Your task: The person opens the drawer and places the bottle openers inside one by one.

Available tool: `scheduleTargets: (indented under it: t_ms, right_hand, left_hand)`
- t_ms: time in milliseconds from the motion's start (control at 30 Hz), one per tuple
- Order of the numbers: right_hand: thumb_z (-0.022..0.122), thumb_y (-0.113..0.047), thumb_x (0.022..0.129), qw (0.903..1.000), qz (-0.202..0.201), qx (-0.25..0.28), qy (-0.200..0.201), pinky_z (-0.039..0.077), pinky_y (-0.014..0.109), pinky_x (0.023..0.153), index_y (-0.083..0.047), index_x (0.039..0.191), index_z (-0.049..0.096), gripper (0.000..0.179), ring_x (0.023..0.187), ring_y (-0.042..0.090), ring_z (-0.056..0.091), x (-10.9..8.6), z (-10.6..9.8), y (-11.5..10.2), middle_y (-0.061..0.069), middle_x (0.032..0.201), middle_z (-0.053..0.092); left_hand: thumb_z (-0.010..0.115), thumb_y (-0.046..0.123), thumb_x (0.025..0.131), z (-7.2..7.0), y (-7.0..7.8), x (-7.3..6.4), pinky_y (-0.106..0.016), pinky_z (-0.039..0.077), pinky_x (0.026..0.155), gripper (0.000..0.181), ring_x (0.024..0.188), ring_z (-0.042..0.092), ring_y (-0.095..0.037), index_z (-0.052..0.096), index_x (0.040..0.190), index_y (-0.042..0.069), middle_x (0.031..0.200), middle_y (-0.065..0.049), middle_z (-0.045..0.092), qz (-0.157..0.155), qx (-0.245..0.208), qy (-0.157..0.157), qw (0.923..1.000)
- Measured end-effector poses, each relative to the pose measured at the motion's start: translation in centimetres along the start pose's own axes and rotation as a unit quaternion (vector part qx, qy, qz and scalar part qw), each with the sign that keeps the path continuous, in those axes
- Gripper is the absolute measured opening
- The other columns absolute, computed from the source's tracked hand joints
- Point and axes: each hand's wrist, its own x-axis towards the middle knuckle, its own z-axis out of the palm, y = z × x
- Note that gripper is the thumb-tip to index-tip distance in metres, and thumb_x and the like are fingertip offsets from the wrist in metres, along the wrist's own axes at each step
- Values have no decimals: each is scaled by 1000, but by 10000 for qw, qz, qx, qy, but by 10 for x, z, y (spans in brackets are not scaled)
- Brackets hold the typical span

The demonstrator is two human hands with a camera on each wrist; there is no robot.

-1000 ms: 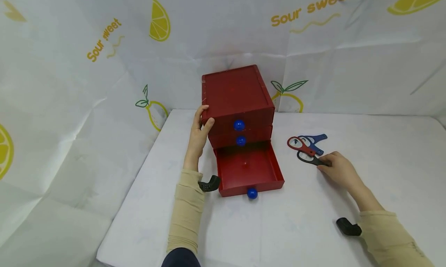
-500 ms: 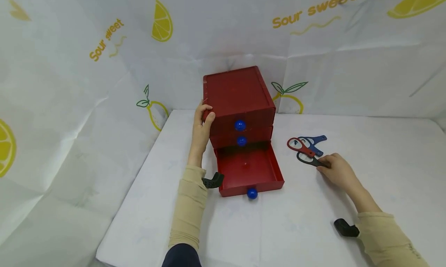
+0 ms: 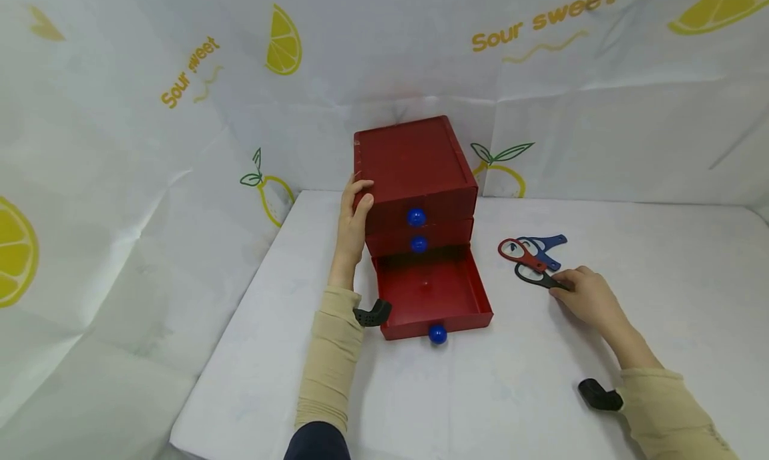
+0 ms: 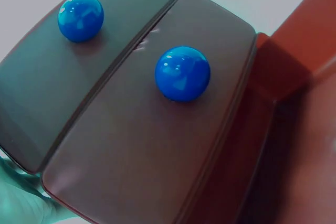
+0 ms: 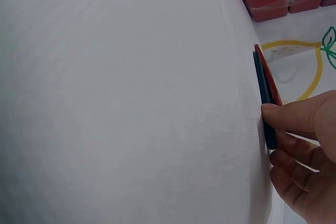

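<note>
Right-hand grip on a black magnifying glass (image 3: 545,282), seen from head and wrists. My right hand (image 3: 591,301) pinches the end of its handle between thumb and fingertips. The ring points away from my grip, to the left across the white table (image 3: 480,396), so the held end lies nearest my palm. Just beyond the ring is a red magnifying glass (image 3: 533,259), its handle end meeting the black rim; whether the two touch or merely overlap in view, I cannot tell. Behind the red one, blue handles (image 3: 554,239) spread in a V. In the right wrist view the black piece appears nearly edge-on, with a red edge close behind.

My left hand (image 3: 351,232) grips the front left corner of a red drawer unit (image 3: 414,159), fingers over the top edge, thumb along the front. Its bottom drawer (image 3: 414,329) stands pulled out, to the left of the magnifying glasses and well apart from them; each drawer front bears a round blue knob (image 3: 438,334).

Legible writing: "Sour sweet" (image 3: 543,21), printed in orange-yellow letters twice on the white backdrop (image 3: 390,59), among lemon prints (image 3: 283,43).
</note>
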Motion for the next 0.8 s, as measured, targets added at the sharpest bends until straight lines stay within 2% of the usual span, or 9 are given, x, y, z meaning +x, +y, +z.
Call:
scheduleTargets:
  t_ms: [167, 267, 433, 600, 800]
  right_hand:
    - [65, -16, 83, 9995, 227, 95, -195, 43, 49, 71, 8, 105, 64, 33, 86, 39, 57, -1, -2, 0, 26, 93, 61]
    - [65, -19, 84, 9986, 396, 195, -300, 43, 51, 74, 7, 107, 64, 36, 90, 40, 56, -3, -4, -2, 27, 97, 61]
    - [66, -22, 84, 9977, 513, 283, -348, 43, 44, 70, 6, 109, 64, 38, 87, 34, 55, -5, -9, -5, 25, 97, 60]
    - [66, -22, 84, 9978, 477, 310, -343, 37, 30, 63, 5, 108, 64, 37, 80, 25, 51, -8, -13, -9, 20, 91, 60]
    - [66, -22, 84, 9984, 357, 343, -257, 34, 26, 60, 5, 107, 65, 36, 76, 20, 48, -13, -18, -14, 17, 88, 60]
  left_hand:
    - [43, 24, 97, 0, 14, -6, -51, 20, 113, 35, 145, 13, -24, 43, 128, 6, 157, -5, 12, 8, -33, -113, 9999]
    - [47, 41, 96, -1, 21, -9, -51, 24, 112, 47, 144, 15, -26, 42, 126, 6, 157, -6, 13, 8, 110, -130, 9999]
    - [49, 68, 80, -2, 20, -10, -52, 28, 109, 77, 143, 18, -28, 42, 127, 7, 157, -6, 14, 34, 193, -141, 9997]
    - [48, 70, 77, -2, 17, -8, -51, 28, 109, 80, 143, 20, -26, 43, 126, 7, 157, -6, 16, 70, 195, -112, 9997]
    - [47, 70, 76, -2, 16, -7, -49, 29, 110, 82, 143, 20, -25, 42, 126, 6, 157, -7, 16, 129, 194, -86, 9997]
